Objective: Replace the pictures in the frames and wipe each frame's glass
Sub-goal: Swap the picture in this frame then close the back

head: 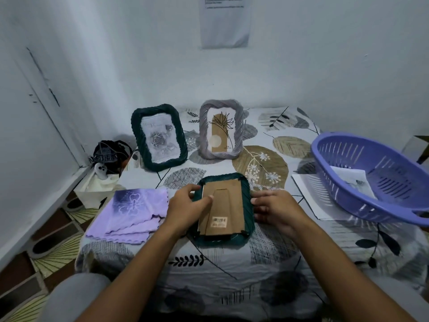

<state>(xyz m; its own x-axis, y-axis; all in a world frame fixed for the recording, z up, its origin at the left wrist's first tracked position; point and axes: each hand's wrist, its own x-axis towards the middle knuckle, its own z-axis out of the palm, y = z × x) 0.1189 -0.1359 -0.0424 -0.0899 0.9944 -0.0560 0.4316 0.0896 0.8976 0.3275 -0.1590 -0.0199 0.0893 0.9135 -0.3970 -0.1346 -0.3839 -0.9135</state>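
Left hand (185, 206): curled on left edge of face-down frame (224, 209), thumb on brown cardboard backing (221, 206).
Right hand (275, 211): gripping ribbed dark-green right edge.
Left of hands: folded lilac cloth (130, 213), scalloped hem.
Beyond: green frame (159, 137), grey frame (221, 129), upright.
Right: slotted purple basket (376, 180).

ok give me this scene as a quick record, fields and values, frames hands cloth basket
frame in work: dark green frame, face down on the table, cardboard back up
left hand: grips the frame's left edge, thumb on the backing
right hand: holds the frame's right edge
standing frames: green frame with rose picture; grey frame with plant drawing
cloth: folded purple cloth, left of the hands, untouched
basket: purple basket at right, paper inside
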